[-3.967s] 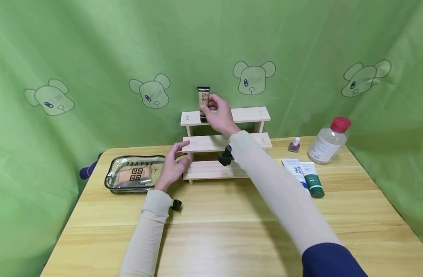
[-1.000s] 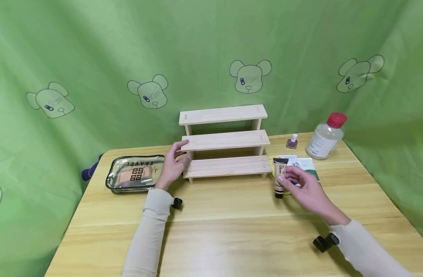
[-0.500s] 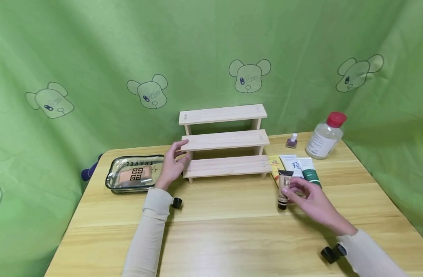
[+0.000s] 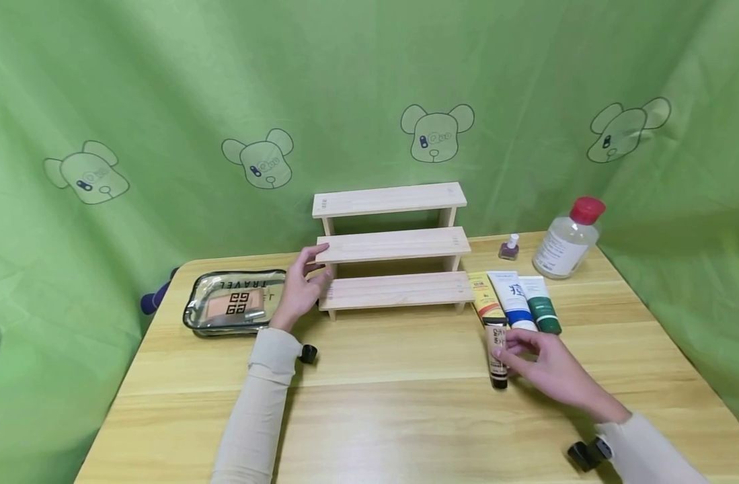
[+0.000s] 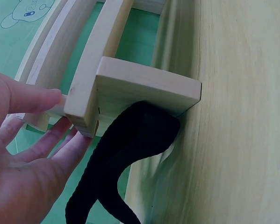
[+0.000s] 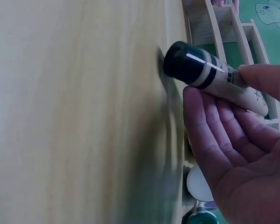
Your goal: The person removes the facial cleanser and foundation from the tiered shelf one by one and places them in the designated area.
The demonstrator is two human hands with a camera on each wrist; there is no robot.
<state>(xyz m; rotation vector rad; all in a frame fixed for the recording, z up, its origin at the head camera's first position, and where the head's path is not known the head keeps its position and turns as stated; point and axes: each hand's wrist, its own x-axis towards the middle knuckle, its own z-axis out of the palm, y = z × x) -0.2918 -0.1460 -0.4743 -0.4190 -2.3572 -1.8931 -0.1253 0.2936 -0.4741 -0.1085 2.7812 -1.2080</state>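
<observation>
In the head view, my right hand pinches a small beige cosmetic tube with a black cap between thumb and fingers. The right wrist view has that tube held close over the tabletop, its black cap pointing away from the palm. My left hand grips the left end of a three-step wooden display rack. Seen from the left wrist, its thumb lies at the board's end and the fingers bend around the other side. Just beyond the beige tube lie a yellow tube, a white-and-blue tube and a white-and-green tube.
A clear travel pouch with items inside lies left of the rack. At the back right stand a purple nail polish bottle and a clear bottle with a red cap. A green curtain hangs behind the wooden table.
The right hand has brought the beige tube from the rack's top step down to the right, then lower in front of the other tubes. The left hand has stayed on the rack.
</observation>
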